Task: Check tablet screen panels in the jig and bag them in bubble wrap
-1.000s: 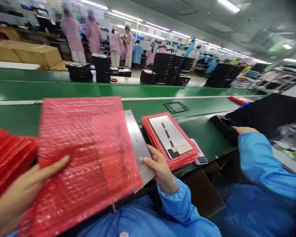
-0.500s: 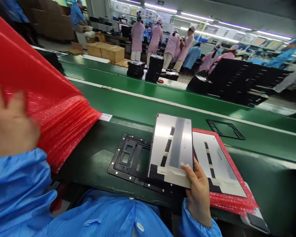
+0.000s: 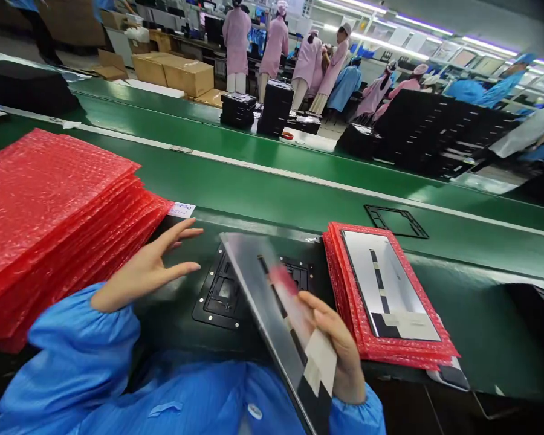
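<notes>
Two bare hands are shown, each cuffed in blue. By the right hand [image 3: 340,344], a silver panel [image 3: 265,302] is grasped at its right edge, with fingers laid over its face; the grip underneath is hidden. The panel is held tilted over a black tray [image 3: 213,302], whose middle is covered by it from this view; whether the two are touching cannot be told. A black strip [image 3: 278,299] is carried along the panel's face, and pale tape [image 3: 321,359] and a black patch are seen at its near end. The panel is partly blurred.

By the left hand [image 3: 140,272], nothing is held: its fingers are spread and released, pointed toward the tray, between it and a tall red stack [image 3: 58,199] of bubble sleeves. A white label [image 3: 181,209] is seen just beside that stack.

To the right of the tray, a second panel [image 3: 408,284] is laid on a smaller red pile [image 3: 342,290], its own strip and tape facing up. Part of a white object [image 3: 453,376] is seen at the pile's near right corner. Farther off, a thin black frame [image 3: 419,228] is laid flat on the green surface [image 3: 236,181]. Beyond, black stacks [image 3: 276,109], cartons [image 3: 188,78] and people in pink are seen.
</notes>
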Available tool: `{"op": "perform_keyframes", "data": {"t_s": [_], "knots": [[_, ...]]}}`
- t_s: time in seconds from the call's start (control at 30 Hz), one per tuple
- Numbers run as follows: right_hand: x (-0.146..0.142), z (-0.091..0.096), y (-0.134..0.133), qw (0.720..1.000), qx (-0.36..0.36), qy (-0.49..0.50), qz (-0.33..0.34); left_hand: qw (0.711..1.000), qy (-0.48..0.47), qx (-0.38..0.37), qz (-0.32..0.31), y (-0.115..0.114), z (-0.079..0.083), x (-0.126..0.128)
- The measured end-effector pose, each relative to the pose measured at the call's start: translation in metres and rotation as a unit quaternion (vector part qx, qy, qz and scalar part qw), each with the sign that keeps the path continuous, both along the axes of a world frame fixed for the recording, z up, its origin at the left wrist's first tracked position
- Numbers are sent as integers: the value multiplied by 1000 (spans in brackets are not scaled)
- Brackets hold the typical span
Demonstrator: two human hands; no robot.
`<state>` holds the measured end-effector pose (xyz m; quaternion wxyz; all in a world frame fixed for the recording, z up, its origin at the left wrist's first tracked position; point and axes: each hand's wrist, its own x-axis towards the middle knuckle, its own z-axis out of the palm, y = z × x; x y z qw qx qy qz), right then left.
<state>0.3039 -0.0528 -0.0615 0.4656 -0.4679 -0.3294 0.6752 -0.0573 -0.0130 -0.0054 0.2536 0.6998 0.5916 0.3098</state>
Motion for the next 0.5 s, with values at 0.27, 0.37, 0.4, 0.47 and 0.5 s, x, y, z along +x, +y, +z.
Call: {"op": "perform_keyframes", "data": {"t_s": [0.27, 0.37, 0.4, 0.47, 0.5], "knots": [[-37, -19, -5, 969, -52, 111, 216, 915, -304, -202, -173, 28, -36, 7], [-26, -21, 10, 943, -97, 99, 304, 942, -265, -192, -75, 27, -47, 12], [-22, -22, 14, 960, -79, 51, 262, 943, -270, -191, -39, 26, -49, 17], [-18, -25, 18, 992, -7, -90, 92, 931, -293, -216, -16, 26, -53, 30], [-18, -27, 20, 986, 27, -162, 9, 926, -305, -223, -19, 27, -55, 37]]}}
